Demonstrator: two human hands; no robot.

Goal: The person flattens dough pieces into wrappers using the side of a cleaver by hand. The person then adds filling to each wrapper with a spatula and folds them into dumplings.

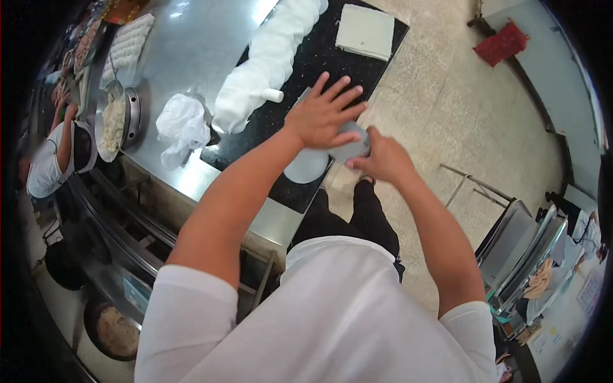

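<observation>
My left hand (327, 118) is spread, palm down, over the black work board (291, 190), fingers apart. Its thumb reaches over a thin pale grey flat piece (352, 147) at the board's front edge. My right hand (387, 156) pinches the outer side of this piece between thumb and fingers; whether it is dough or a scraper I cannot tell. Beside my left hand lies a flat white dough round (306, 166), partly hidden. Farther up the board stretches a long overlapping row of white dough rounds (255, 70), with a short white cylinder (272, 95) against it.
A square white stack (365, 32) sits at the board's far corner. Left are a crumpled plastic bag (183, 124), a pan of pale filling (113, 121) and a tray of small white pieces (129, 45). Another person (54, 153) stands far left. Folded chairs (527, 249) lean at right.
</observation>
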